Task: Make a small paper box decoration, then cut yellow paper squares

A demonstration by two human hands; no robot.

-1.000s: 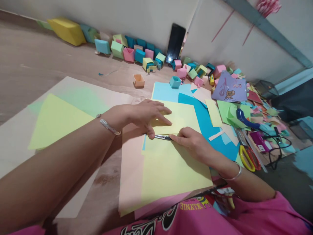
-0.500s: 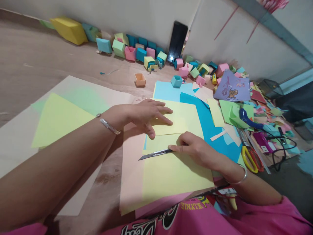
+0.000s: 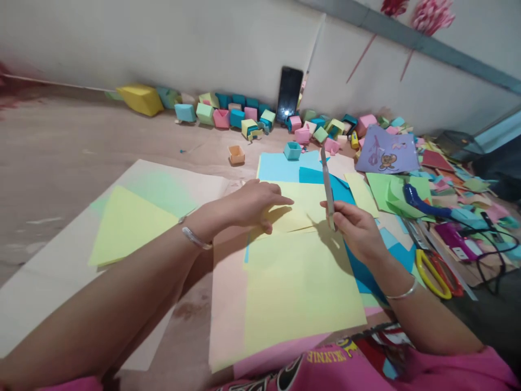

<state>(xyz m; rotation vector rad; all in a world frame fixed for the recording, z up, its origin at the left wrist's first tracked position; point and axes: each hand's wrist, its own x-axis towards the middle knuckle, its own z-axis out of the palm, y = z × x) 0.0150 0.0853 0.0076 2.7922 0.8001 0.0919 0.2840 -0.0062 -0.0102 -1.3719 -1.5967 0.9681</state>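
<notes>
In my right hand [image 3: 360, 228] is a craft knife [image 3: 328, 187], held upright with its blade end pointing away toward the wall. My left hand [image 3: 256, 203] is over the upper part of a yellow paper piece [image 3: 299, 217], index finger stretched out and thumb apart, gripping nothing. Whether its palm touches the paper is hidden. That piece lies across a larger yellow sheet [image 3: 305, 288], and its near edge is slightly raised. Under these, a peach sheet [image 3: 228, 304] shows at the left, with blue sheets [image 3: 285, 165] behind.
Small folded paper boxes [image 3: 236, 118] line the wall around a leaning phone [image 3: 290, 92]. An orange box [image 3: 236, 155] and a light-blue box [image 3: 292, 150] stand nearer. Scissors [image 3: 433, 274], a blue-handled tool [image 3: 423, 203] and paper scraps lie right. Large pale sheets [image 3: 61, 288] lie left.
My right hand has lifted and turned the craft knife from lying low over the yellow sheet to upright. My left hand's fingers have drawn closer together. The camera view has tilted up.
</notes>
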